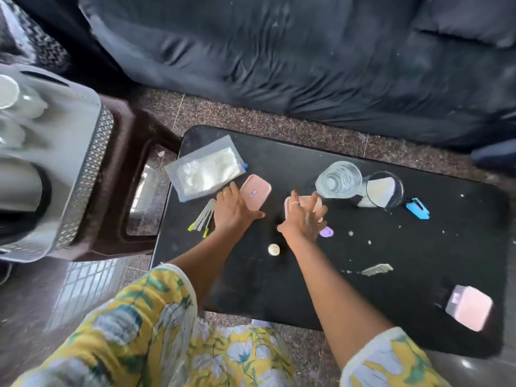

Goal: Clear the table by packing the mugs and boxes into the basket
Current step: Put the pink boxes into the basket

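Two pink boxes lie side by side in the middle of the black table point(279, 289). My left hand point(234, 209) rests on the near edge of the left pink box point(256, 191), fingers around its corner. My right hand point(305, 216) covers the right pink box point(290, 209), with the fingers blurred over it. A third pink box point(469, 307) sits at the table's near right corner. The grey basket point(83, 169) stands on a brown stool at the left and holds white mugs point(16, 101).
Also on the table are a clear glass point(339, 180), a mesh cup with white paper point(384, 191), a blue clip point(418, 209), a plastic pouch point(205, 170), markers point(202, 219), a purple piece point(326, 232), a small round white thing point(273, 250) and crumbs. A dark sofa runs behind.
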